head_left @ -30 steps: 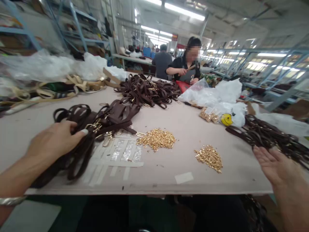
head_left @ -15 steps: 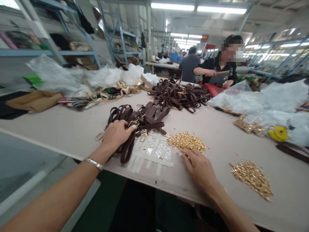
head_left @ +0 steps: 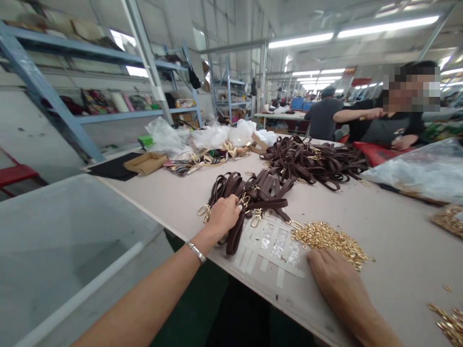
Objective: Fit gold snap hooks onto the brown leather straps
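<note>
Dark brown leather straps (head_left: 269, 183) with gold clasps lie in a bundle in front of me. My left hand (head_left: 224, 214), a silver bracelet on its wrist, is closed on a strap at the near left side of this bundle, beside its gold hardware. The fingertips are partly hidden. My right hand (head_left: 331, 270) lies palm down on the table, fingers extended, against the near edge of a pile of small gold metal pieces (head_left: 331, 238). I see nothing held in it. Between the hands are taped-down clear packets (head_left: 279, 243).
A larger heap of brown straps (head_left: 314, 161) lies farther back. Plastic bags (head_left: 217, 136) and a cardboard piece (head_left: 145, 163) sit at the far left. A second gold pile (head_left: 452, 323) is at the right. A co-worker (head_left: 394, 111) sits across the table (head_left: 173, 193).
The view has swung left, so everything sits farther right in the picture. My left hand has curled tighter on the straps. My right hand stays by the gold pile.
</note>
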Tool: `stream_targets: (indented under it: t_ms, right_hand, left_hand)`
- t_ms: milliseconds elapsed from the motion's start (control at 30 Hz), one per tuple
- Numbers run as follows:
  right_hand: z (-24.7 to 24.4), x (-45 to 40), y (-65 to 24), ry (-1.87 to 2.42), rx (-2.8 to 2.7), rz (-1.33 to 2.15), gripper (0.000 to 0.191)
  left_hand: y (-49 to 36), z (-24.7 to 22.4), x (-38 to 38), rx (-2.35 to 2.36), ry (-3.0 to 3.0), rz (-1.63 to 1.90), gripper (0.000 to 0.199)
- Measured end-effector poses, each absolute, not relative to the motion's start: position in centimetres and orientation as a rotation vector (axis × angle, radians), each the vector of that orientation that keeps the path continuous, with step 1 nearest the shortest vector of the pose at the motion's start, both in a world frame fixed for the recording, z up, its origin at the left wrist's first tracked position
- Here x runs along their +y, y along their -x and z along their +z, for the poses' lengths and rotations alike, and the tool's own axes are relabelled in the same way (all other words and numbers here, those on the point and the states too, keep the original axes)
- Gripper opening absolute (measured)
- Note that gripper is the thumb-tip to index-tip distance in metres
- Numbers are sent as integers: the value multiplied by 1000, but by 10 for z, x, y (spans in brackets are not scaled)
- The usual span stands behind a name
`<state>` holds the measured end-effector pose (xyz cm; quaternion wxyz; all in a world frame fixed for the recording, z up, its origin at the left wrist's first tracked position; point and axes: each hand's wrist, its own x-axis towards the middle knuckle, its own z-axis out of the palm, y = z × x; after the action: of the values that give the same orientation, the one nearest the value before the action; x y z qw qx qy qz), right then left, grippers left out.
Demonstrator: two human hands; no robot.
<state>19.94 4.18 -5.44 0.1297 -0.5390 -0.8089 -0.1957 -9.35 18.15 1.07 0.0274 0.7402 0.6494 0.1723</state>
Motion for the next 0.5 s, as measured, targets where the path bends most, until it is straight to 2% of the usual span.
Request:
stream_targets:
  t_ms: [200,367,500]
  right_hand:
    - [-53,23,-210,1471,-1962,-145,21]
    - [-49,-9,-225,1637,-1470,290,32]
    - [-58,-23,-241,1698,-1243,463,38]
  left_hand:
    - [104,15,179,2008,-2227,591,28]
    - [128,14,169,1959,-2174,459,25]
    - [133,8,160,1940,-2127,422,27]
